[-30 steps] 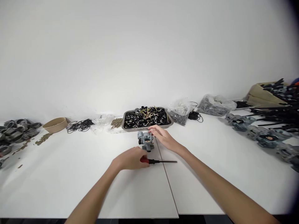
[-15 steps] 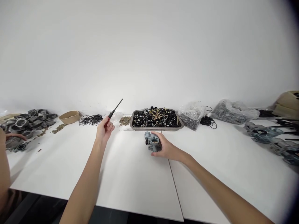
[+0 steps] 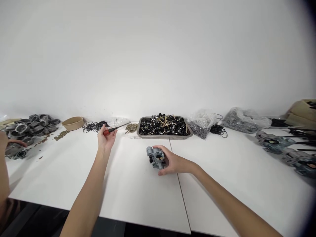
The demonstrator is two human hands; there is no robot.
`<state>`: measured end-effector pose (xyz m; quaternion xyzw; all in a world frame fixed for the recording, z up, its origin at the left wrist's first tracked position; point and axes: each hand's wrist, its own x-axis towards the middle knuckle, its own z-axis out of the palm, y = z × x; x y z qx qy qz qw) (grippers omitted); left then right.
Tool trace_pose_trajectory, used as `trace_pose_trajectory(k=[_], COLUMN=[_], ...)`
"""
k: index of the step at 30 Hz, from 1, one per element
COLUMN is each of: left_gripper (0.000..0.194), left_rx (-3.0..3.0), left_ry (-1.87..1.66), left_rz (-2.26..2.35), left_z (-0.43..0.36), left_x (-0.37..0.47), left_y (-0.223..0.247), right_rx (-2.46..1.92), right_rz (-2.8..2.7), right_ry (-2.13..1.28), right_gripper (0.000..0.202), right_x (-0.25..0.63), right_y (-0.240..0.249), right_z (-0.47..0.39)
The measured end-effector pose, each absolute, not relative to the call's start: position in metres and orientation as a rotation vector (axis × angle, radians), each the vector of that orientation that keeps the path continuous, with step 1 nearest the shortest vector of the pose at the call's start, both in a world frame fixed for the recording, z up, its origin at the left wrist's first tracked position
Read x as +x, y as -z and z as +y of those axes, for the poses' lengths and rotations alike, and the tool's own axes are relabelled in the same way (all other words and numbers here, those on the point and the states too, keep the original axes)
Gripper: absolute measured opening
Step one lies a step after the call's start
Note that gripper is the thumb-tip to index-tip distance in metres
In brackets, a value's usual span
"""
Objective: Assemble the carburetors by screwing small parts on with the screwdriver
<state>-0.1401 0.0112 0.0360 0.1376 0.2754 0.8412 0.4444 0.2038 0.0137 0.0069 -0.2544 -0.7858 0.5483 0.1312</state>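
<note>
My left hand point(image 3: 106, 138) is closed around the red handle of a screwdriver point(image 3: 110, 130), whose dark shaft points right and slightly up over the table. In my right hand point(image 3: 171, 161) is a grey metal carburetor point(image 3: 157, 157), gripped from its right side with the thumb below and fingers above. The carburetor's round bore faces up toward me. Behind it lies a metal tray point(image 3: 165, 136) heaped with black, silver and brass-coloured small parts. A scatter of small brass pieces point(image 3: 132, 127) lies between the screwdriver tip and the tray.
At the left, another person's hand point(image 3: 17, 143) is by a pile of grey metal castings point(image 3: 32, 126). A tan bowl point(image 3: 73, 123) and black rubber rings point(image 3: 93, 126) line the wall. Plastic bags of parts point(image 3: 202, 123) and more carburetors point(image 3: 274, 142) are at the right.
The screwdriver has tipped from pointing up to nearly level, and my left hand has turned with it. My right hand has brought the carburetor slightly nearer and to the left.
</note>
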Motion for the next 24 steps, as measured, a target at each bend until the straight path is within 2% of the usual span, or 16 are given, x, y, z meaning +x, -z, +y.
trace_pose_trajectory(k=[3,8,10,16,24], left_gripper=[0.039,0.037,0.034,0.026,0.023], left_rx=[0.315,0.256,0.223,0.157,0.140], left_ry=[-2.036,-2.002,-2.003,-1.988,-1.983], left_rz=[0.685,0.699,0.725,0.802,0.873], left_z=[0.011,0.011,0.011,0.011,0.013], left_x=[-0.142,-0.143,-0.144,-0.146,-0.149], left_y=[-0.033,-0.028,-0.027,-0.025,-0.020], right_rx=[-0.728,-0.822,-0.836,-0.855,-0.539], right_rz=[-2.225,-2.162,-2.127,-1.965,-1.774], right_ry=[-1.692,-1.252,-1.148,-1.009,-0.778], right_gripper=[0.091,0.047,0.036,0.031,0.021], right_x=[0.207,0.217,0.225,0.250,0.259], right_y=[-0.011,-0.025,-0.037,-0.102,-0.179], right_z=[0.018,0.033,0.040,0.056,0.048])
